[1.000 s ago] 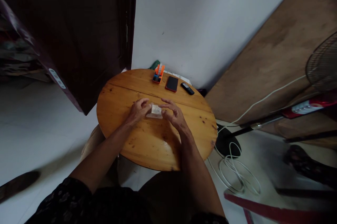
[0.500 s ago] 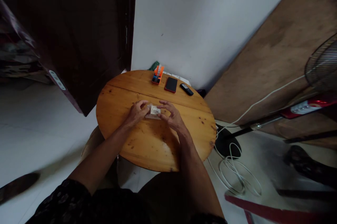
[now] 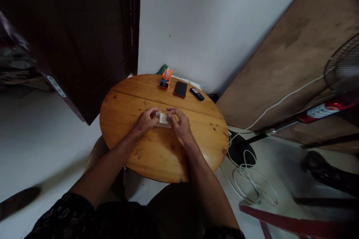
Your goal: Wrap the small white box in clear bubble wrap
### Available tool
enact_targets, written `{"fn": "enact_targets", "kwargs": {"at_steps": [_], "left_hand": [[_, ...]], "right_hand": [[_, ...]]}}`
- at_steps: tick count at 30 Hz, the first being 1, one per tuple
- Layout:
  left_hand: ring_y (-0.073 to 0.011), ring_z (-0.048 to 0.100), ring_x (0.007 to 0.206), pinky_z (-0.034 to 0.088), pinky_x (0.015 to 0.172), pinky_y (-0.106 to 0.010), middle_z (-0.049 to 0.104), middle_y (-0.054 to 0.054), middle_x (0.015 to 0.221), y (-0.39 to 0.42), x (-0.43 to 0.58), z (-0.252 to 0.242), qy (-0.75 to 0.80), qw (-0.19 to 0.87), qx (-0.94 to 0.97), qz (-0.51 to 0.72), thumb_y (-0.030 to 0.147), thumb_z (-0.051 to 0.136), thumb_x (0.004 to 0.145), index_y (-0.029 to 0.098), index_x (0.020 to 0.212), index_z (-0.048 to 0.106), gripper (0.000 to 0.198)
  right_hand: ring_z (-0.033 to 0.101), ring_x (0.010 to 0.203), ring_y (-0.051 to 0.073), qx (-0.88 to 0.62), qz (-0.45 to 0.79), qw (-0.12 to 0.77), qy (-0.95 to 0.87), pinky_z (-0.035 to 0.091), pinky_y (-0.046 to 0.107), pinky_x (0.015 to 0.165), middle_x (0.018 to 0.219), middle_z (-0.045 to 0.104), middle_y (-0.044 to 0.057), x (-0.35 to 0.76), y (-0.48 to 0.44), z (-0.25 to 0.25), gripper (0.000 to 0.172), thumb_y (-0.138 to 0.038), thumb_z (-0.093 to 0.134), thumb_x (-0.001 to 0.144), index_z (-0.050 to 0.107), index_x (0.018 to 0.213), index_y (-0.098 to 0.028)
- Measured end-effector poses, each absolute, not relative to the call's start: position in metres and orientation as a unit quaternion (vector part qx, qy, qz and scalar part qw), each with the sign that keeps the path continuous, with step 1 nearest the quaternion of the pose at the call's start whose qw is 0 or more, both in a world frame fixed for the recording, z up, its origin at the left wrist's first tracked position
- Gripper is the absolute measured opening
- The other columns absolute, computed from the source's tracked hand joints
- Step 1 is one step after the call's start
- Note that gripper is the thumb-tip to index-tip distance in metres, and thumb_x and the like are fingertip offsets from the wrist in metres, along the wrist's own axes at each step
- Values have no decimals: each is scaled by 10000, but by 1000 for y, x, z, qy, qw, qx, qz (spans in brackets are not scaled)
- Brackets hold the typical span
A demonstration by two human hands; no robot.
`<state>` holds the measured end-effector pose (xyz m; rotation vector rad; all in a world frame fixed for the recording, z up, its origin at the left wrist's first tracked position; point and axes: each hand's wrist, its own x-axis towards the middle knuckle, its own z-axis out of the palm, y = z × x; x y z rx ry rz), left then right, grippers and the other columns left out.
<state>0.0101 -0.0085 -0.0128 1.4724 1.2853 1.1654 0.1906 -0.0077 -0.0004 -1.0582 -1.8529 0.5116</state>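
Note:
A small clear-and-white plastic box (image 3: 163,119) sits near the middle of the round wooden table (image 3: 157,153), between my hands. My left hand (image 3: 146,120) grips its left side with thumb and fingers. On the right side, my right hand (image 3: 179,121) has its fingers curled against the box, the thumb and index at its edge. Fine detail of the box, and whatever is inside, is too small to make out.
At the table's back stand an orange tape dispenser (image 3: 166,78), a dark flat device with red edges (image 3: 180,89) and a black handset (image 3: 197,94). A fan (image 3: 343,67) and coiled white cable (image 3: 246,179) are at the right, a dark door (image 3: 67,37) at the left.
My right hand has closed in on the box, its fingers now nearer together and against the right side. My left hand stays on the left side. The whole view has shifted slightly.

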Motion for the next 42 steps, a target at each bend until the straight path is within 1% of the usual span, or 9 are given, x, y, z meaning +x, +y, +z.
{"fn": "enact_targets", "kwargs": {"at_steps": [5,8,11,16,20,27,33,37,42], "left_hand": [[-190,681,906,534,822,-277,735,-66,998,-9,9,-13,492,455,576,469,194,591,671,137,1096,672,436],[-190,675,902,531,812,-275,731,-69,996,-8,9,-14,507,448,570,466,219,608,677,135,1100,666,435],[-191,672,899,528,816,-279,730,-76,991,-7,9,-16,508,444,574,465,214,611,676,127,1102,663,437],[-196,684,932,537,855,-290,737,-80,1027,-7,9,-17,489,452,575,475,187,611,679,131,1100,668,428],[-201,686,932,547,879,-312,735,-81,1025,-6,10,-19,493,447,575,475,189,642,683,128,1127,672,450],[-198,667,959,557,904,-329,682,-93,1085,-4,13,-27,465,436,594,490,122,641,638,135,1248,635,610],[-220,633,1058,542,950,-348,632,-101,1165,-6,15,-31,412,432,628,500,107,632,624,164,1334,587,714],[-232,626,1071,544,916,-348,580,-128,1273,-9,14,-29,395,474,622,482,165,664,639,173,1400,522,774],[-234,635,1053,538,855,-329,574,-120,1344,-9,11,-24,374,554,581,464,195,691,633,202,1432,460,831]], "right_hand": [[648,1103,242,-429,249,473,-728,522,382,921,1154,703,108,198,-8,1,250,-456,578,918,643,852,-224],[628,1168,244,-392,288,418,-767,507,407,973,1250,669,100,203,-7,0,232,-442,688,846,689,946,-233],[600,1229,261,-389,261,405,-786,464,443,1042,1301,644,116,204,-4,-2,255,-393,709,824,703,1021,-231],[535,1313,281,-423,216,418,-775,414,481,1098,1407,593,112,203,-2,-6,505,-368,684,817,605,1302,-251],[551,1280,313,-464,255,442,-724,430,514,1059,1415,586,137,204,2,-11,666,-429,706,770,535,1384,-235],[603,1192,310,-487,378,490,-616,486,467,959,1301,650,160,200,8,-17,692,-543,734,714,577,1302,-215],[659,956,236,-472,414,526,-574,526,362,819,1072,715,81,195,7,-14,440,-510,761,663,693,977,-209],[632,828,202,-457,411,545,-570,506,336,776,849,704,31,190,5,-8,303,-502,708,699,682,766,-208],[536,664,154,-467,414,565,-540,458,301,682,678,626,-15,189,9,2,294,-494,661,702,652,762,-207]]}}
